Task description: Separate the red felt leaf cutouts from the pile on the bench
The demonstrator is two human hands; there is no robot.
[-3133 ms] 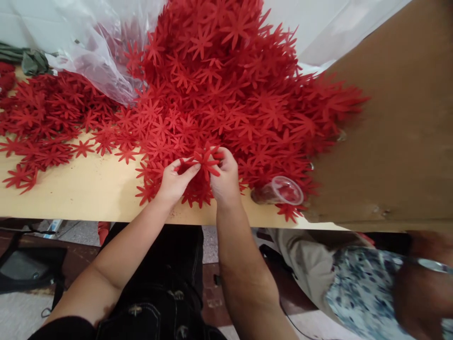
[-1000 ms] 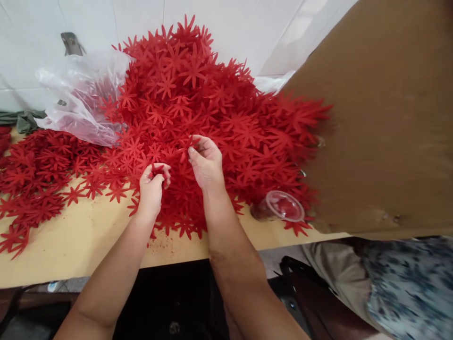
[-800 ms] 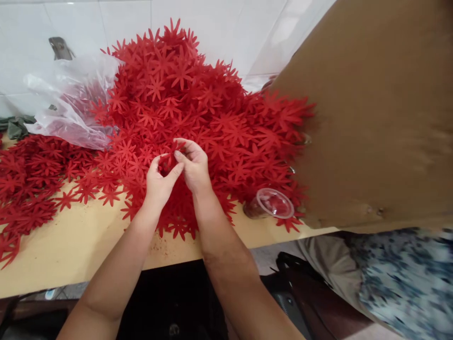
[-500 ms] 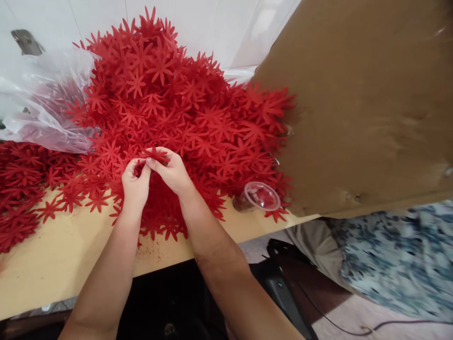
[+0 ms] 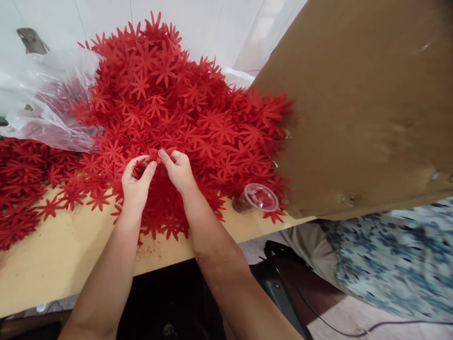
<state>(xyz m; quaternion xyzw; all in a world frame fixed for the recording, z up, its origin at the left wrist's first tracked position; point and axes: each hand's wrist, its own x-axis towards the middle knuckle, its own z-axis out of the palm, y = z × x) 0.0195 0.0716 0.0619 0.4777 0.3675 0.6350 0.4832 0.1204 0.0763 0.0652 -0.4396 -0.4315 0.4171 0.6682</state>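
Observation:
In front of me a big heap of red flower-shaped cutouts [image 5: 198, 113] with narrow pointed petals covers the table. My left hand [image 5: 138, 182] pinches a red flower cutout [image 5: 154, 155] between thumb and fingers, at the heap's near side. Close beside it, my right hand [image 5: 179, 171] grips the same piece, or one touching it, by thumb and forefinger. The red of the held piece blends with the heap, so its outline is hard to make out. More red petals show inside the curl of my left hand.
A clear plastic cup [image 5: 261, 197] stands near the table's front edge [image 5: 88, 245]. At left lies a clear plastic bag [image 5: 56, 104]. A large brown board [image 5: 361, 108] rises on the right, with patterned blue-and-white fabric [image 5: 396, 259] below it. White wall panels [image 5: 205, 28] stand behind.
My right hand has drawn slightly away to the right, its thumb rising off the left thumb. The gap between the thumbs is wider. The left hand has barely moved.

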